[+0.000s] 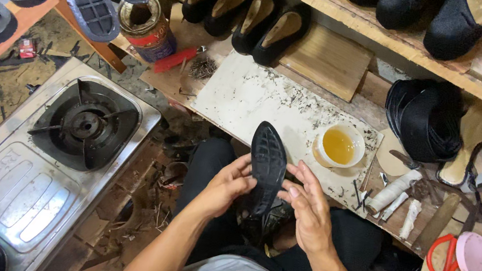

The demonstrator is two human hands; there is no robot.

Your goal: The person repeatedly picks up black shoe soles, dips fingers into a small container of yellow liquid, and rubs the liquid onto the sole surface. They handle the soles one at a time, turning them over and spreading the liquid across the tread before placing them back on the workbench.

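Observation:
A black rubber shoe sole (pixel 268 160) with a pointed toe stands tread-up over my lap, on top of a dark shoe whose lower part is hidden. My left hand (pixel 227 183) grips its left edge with thumb and fingers. My right hand (pixel 307 205) presses against its right edge, fingers curled along the side. Just beyond the sole, a small white bowl of amber glue (pixel 339 145) sits on a stained white board (pixel 245 96).
A single-burner gas stove (pixel 58 151) stands at the left on the floor. A tin can (pixel 147 28), nails and black shoes line the wooden bench. At right lie red-handled scissors (pixel 443 258), a pink disc (pixel 474 257), wrapped tools and a black shoe upper (pixel 427 120).

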